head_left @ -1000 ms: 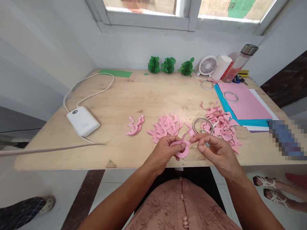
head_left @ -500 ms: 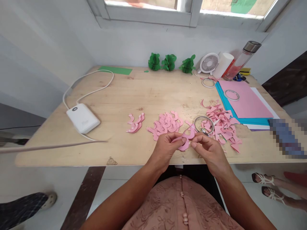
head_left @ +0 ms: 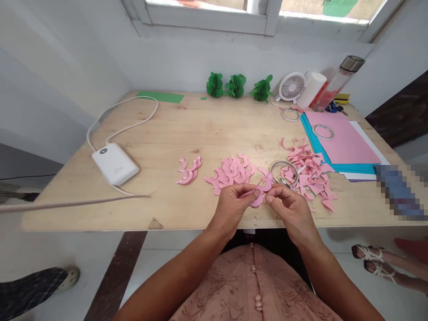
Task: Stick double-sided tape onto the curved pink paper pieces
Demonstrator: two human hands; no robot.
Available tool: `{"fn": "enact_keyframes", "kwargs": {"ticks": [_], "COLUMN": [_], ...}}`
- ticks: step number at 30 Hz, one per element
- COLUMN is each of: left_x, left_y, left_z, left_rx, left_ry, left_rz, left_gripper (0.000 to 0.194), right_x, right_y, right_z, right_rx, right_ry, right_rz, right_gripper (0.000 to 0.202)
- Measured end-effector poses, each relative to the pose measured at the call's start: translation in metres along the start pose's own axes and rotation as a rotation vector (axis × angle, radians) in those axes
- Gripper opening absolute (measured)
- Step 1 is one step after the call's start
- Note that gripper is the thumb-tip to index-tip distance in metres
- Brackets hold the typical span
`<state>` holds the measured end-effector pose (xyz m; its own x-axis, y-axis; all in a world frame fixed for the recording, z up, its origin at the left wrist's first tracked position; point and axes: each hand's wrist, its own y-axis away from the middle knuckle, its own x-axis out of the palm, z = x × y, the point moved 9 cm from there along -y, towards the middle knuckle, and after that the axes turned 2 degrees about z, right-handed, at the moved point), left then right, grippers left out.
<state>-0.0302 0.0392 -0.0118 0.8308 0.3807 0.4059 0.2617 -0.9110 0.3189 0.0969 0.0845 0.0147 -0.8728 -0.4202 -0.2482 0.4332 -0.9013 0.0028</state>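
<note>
Pinched between the thumb and fingers of my left hand is a wavy pink paper cutout, held just above the table's front edge. My right hand has its thumb and forefinger pressed together at the cutout's right side; whatever small thing lies between those fingertips is too small to make out. Just beyond my hands lies a heap of similar wavy pink cutouts. A smaller stack of pink cutouts with whitish patches sits to its left. Beside my right hand a roll of tape rests against pink paper scraps.
A white power bank with a cable lies at left. Three green paper ornaments, a small fan and a glass bottle stand along the wall. Coloured paper sheets lie at right. Other people's feet show below.
My right fingertips have shifted slightly at the pink cutout's edge. My left hand keeps its pinch on it, and the things on the table stay in place.
</note>
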Motion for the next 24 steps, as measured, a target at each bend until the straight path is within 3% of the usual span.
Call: {"fn": "enact_keyframes", "kwargs": {"ticks": [24], "left_x": [0.0057], "left_y": [0.0012], "left_z": [-0.0023], "left_rx": [-0.041], "left_ry": [-0.108], "left_rz": [0.096], "left_gripper": [0.014], "right_x": [-0.0014], "right_y": [-0.0016], "right_z": [0.0044], "right_rx": [-0.051], "right_ry": [0.125], "right_rz": [-0.036], "right_gripper": [0.011]}}
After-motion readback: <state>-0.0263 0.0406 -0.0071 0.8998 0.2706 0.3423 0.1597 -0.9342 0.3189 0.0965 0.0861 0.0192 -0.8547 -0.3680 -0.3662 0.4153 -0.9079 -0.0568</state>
